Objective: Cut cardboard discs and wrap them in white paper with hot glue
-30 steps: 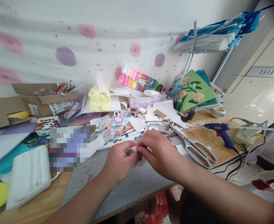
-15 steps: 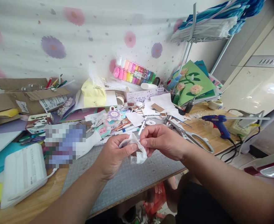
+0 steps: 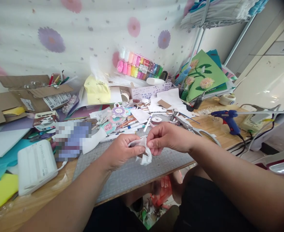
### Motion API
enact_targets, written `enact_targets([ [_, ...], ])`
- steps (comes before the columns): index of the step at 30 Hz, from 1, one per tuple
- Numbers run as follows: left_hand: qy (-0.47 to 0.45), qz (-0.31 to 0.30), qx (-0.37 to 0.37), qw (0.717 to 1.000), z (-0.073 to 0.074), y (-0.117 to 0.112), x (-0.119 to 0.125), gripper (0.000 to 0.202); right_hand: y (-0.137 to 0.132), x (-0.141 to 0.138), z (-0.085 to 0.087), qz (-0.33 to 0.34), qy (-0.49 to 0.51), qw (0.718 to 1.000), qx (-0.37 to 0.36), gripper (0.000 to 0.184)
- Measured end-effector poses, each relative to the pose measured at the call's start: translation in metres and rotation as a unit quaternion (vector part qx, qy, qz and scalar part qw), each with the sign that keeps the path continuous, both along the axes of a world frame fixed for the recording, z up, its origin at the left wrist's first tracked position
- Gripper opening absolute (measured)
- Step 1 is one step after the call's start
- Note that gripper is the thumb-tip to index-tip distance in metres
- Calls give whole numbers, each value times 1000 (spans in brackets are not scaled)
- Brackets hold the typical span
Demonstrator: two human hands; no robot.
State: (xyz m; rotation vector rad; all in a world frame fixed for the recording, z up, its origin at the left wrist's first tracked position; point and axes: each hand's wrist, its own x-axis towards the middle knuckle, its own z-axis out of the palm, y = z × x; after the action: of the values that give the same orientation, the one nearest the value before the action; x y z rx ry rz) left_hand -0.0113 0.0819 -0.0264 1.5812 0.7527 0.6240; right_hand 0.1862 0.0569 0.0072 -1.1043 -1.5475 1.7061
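My left hand [image 3: 124, 150] pinches a crumpled piece of thin white tissue-like paper [image 3: 146, 158] between thumb and fingers, just above the grey cutting mat [image 3: 122, 175]. Thumb and fingertips of my right hand [image 3: 165, 139] are closed on the right edge of the same paper. Part of the paper is hidden by my fingers. Behind my hands lie white pens [image 3: 147, 124], paper scraps and small pastel face-shaped pieces [image 3: 118, 111]. To the right of my right hand rests a pair of large scissors [image 3: 192, 128], its handles partly behind my forearm.
A blue glue gun [image 3: 229, 120] with its cable stands at the right edge of the table. A white flat device [image 3: 36, 167] and a cardboard box [image 3: 33, 96] are on the left. At the back are a pack of coloured clay [image 3: 142, 68] and a green flower card [image 3: 206, 75].
The view has tilted downward, so more of the floor and my legs shows. Both hands keep hold of the paper, which now hangs a little more crumpled between them.
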Motion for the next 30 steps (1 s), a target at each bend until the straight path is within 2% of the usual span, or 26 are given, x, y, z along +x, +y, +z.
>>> enact_targets([
  [3,21,-11,16,1000,3,-2,2,18,-1,3,-1,19,9,1000,-23,10],
  [6,65,-15,50,997,5,-4,5,19,-3,2,-5,6,-20,999,-27,10],
  [12,151,10,102,983,7,-3,8,21,-2,-2,-15,-29,-88,995,30,11],
  [15,163,13,96,982,11,-1,7,24,0,-4,-19,-41,-88,993,69,11],
  [18,123,11,49,991,11,3,5,26,2,-6,-21,-67,-80,991,87,13],
  [22,-14,-11,-63,998,5,5,4,24,2,-5,-22,-100,-64,988,96,15],
  [26,-87,46,-152,983,-2,1,9,26,0,-5,-23,-138,-57,983,108,17],
  [30,-107,95,-139,980,-7,-4,17,22,-2,-6,-25,-159,-57,978,119,15],
])
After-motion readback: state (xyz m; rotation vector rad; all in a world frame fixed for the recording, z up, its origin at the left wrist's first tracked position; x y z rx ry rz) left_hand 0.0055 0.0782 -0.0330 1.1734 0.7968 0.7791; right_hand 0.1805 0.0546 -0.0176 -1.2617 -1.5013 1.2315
